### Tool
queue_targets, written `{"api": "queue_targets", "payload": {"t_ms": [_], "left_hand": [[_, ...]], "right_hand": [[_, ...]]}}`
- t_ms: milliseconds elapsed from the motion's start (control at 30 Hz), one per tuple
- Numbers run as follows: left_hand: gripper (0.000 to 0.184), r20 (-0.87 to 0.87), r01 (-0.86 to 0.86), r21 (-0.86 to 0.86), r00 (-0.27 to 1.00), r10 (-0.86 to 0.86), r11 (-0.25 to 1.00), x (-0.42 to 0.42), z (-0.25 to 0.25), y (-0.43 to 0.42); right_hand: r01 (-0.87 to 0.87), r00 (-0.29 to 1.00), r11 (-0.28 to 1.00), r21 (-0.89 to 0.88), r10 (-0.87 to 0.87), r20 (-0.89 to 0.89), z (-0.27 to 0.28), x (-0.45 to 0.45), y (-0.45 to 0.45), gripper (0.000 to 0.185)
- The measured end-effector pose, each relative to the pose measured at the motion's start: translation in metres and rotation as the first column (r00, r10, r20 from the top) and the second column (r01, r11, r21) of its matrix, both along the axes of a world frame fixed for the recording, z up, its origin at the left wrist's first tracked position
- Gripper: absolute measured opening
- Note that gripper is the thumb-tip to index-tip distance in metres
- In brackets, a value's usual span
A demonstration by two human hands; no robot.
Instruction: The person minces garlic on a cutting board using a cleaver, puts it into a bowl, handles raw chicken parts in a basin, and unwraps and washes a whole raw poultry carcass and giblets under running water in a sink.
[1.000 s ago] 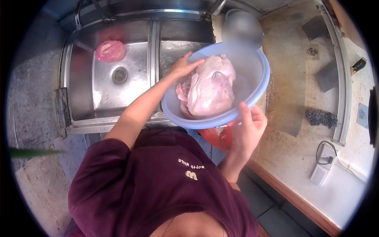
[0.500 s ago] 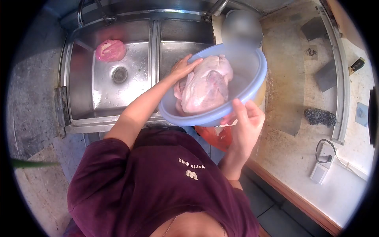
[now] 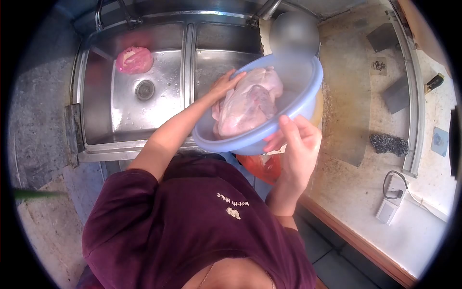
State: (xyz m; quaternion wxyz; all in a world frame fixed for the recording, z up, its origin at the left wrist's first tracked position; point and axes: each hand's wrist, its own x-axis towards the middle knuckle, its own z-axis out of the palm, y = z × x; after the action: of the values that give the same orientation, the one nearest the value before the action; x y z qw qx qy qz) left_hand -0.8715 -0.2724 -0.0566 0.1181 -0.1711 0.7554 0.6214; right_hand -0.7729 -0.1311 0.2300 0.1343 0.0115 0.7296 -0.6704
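Observation:
A light-blue basin [image 3: 299, 103] is held tilted over the right sink bowl's edge and the counter beside it. Inside lies a whole plucked raw bird [image 3: 248, 108], pale pink, probably a chicken. At the basin's far left rim is my left hand [image 3: 224, 85], closed over the edge, with a digit against the bird; part of its grip is hidden. My right hand [image 3: 299, 137] pinches the near right rim, thumb on top and fingers below.
A pink plastic bag [image 3: 134, 60] sits in the left sink bowl [image 3: 144, 113]. Under the basin an orange-red object [image 3: 262, 168] shows partly. On the right counter are a steel-wool scrubber [image 3: 389, 144], a white power strip [image 3: 389, 207] and a black handle [image 3: 434, 83].
The basin's near right rim has risen slightly with my right hand, so the basin tips a little more. My left hand stays at the far left rim.

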Motion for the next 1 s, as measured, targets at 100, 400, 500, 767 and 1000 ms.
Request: {"api": "queue_targets", "payload": {"t_ms": [100,400,500,767,1000], "left_hand": [[0.093,0.002,0.012,-0.007,1.000,-0.012,1.000,0.004,0.004,0.000],[0.090,0.009,0.009,0.099,1.000,-0.010,0.995,0.000,-0.013,0.001],[0.089,0.008,-0.004,0.108,1.000,0.003,0.994,-0.001,-0.013,0.001],[0.088,0.021,0.005,0.122,1.000,-0.008,0.992,-0.003,-0.013,-0.001],[0.088,-0.010,-0.008,0.101,1.000,0.010,0.995,-0.008,-0.019,0.000]], "right_hand": [[-0.027,0.999,1.000,-0.011,0.027,0.019,0.002,-0.001,-0.002,0.024],[-0.076,0.993,0.996,-0.036,0.079,0.091,0.007,-0.001,-0.001,0.020],[-0.085,0.992,0.996,-0.029,0.088,0.092,0.010,-0.002,-0.002,0.020],[-0.094,0.991,0.995,-0.029,0.096,0.090,0.011,-0.002,-0.004,0.020],[-0.088,0.989,0.995,-0.044,0.093,0.111,0.011,-0.003,-0.003,0.020]]}}
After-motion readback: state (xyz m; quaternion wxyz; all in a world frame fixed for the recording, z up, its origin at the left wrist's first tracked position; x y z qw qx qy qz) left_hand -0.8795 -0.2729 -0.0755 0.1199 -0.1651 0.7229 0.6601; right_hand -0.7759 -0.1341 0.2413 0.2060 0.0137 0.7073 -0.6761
